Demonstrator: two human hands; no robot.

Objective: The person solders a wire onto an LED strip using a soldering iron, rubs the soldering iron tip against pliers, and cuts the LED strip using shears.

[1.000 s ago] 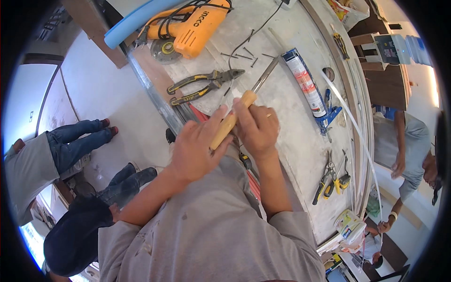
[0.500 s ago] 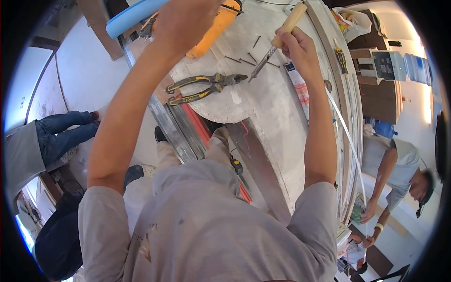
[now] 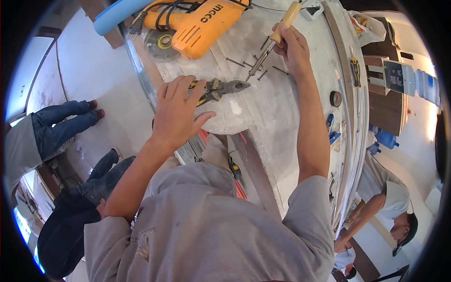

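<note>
In my right hand [image 3: 293,47] is a soldering iron [image 3: 287,19], gripped by its pale wooden handle. Its metal tip slants down toward the worktable [image 3: 268,122], close to the jaws of the pliers. The combination pliers [image 3: 228,88], black and yellow, lie on the table. Spread over their handles is my left hand [image 3: 176,113], fingers and thumb apart; it hides most of the handles, and I cannot tell whether it touches them. Several dark screws [image 3: 235,62] are scattered beside the iron.
An orange corded power tool [image 3: 202,30] lies at the far left with a round disc [image 3: 159,46] against it. A blue tube [image 3: 115,16] is beyond. At right are a screwdriver [image 3: 355,70] and a black roll [image 3: 335,98]. Other people work on both sides.
My left hand has come back from above the orange tool to the pliers' handles, uncovering the tool. The red-and-white package by my right forearm is out of sight.
</note>
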